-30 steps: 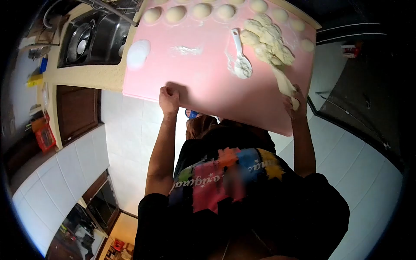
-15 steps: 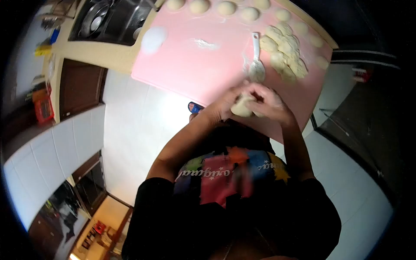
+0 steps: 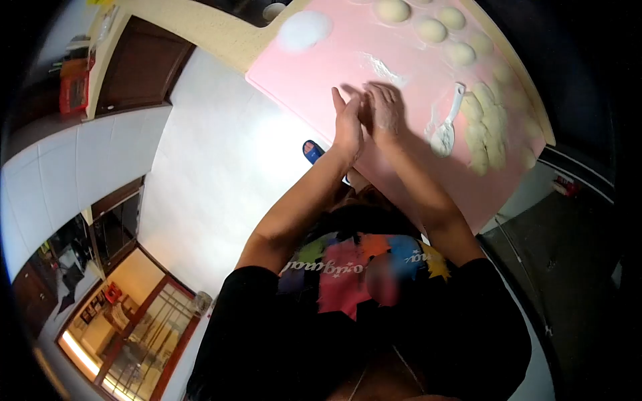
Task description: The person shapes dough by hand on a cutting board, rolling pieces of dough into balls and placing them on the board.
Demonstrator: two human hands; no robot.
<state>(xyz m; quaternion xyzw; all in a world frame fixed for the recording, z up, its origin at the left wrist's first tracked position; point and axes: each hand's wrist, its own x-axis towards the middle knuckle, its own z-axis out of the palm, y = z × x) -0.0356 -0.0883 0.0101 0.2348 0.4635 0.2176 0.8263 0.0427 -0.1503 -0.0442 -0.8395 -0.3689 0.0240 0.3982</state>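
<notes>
My left hand [image 3: 348, 125] and my right hand [image 3: 383, 113] are pressed together at the palms over the near-left side of a pink mat [image 3: 301, 73], fingers stretched forward. The piece of dough they held half a second ago does not show; the palms hide what lies between them. To their right lies a white scoop [image 3: 447, 130] with flour in its bowl. Beside the scoop is a heap of cut dough pieces [image 3: 486, 130].
Several round dough balls [image 3: 431, 30] line the far side of the mat. A white pile of flour [image 3: 305, 31] sits at the far left corner, with a flour smear [image 3: 382, 67] nearer the hands. A dark cabinet door [image 3: 140, 63] stands left.
My hands have moved left and forward, away from the scoop, and straightened from fingers curled round a piece of dough to palms together. The camera view has turned.
</notes>
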